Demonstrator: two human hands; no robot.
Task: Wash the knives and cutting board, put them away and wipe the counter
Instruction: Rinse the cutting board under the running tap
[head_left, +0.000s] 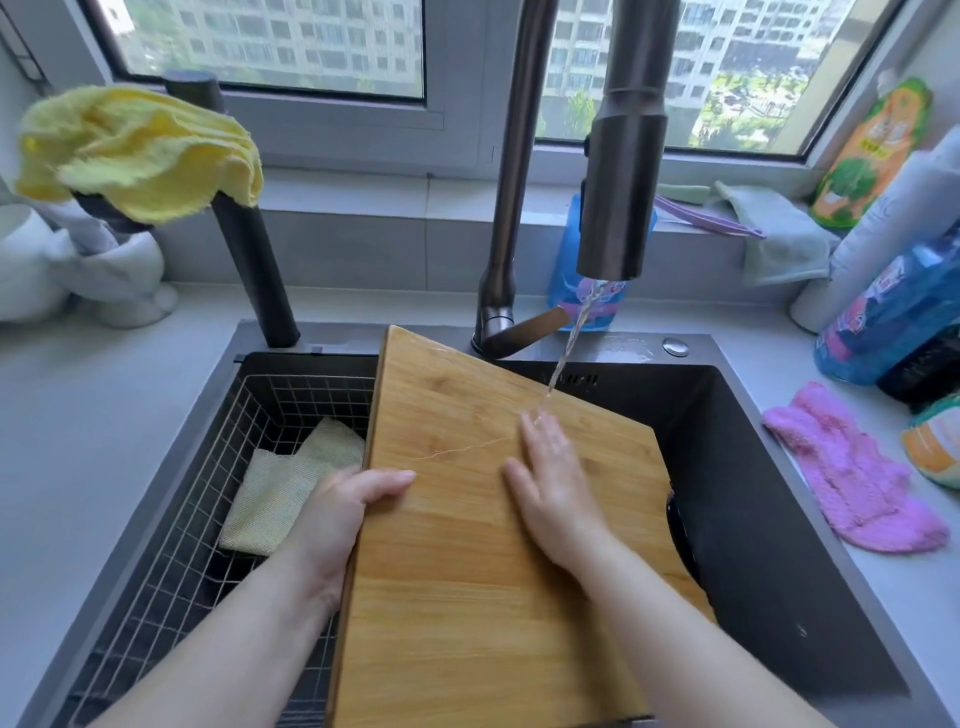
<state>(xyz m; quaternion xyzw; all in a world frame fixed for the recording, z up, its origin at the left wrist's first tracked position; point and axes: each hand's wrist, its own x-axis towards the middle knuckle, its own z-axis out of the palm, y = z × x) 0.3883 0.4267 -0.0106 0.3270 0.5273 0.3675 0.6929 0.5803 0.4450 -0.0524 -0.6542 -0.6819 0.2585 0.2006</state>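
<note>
Home kitchen: sink, faucet, dish soap, window.

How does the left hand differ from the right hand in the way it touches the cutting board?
The left hand grips the left edge of the cutting board, thumb on top; the right hand lies flat on its face with straight fingers. The right hand's fingertips reach the water stream; the left hand is away from it. Both touch the board over the sink.
</note>
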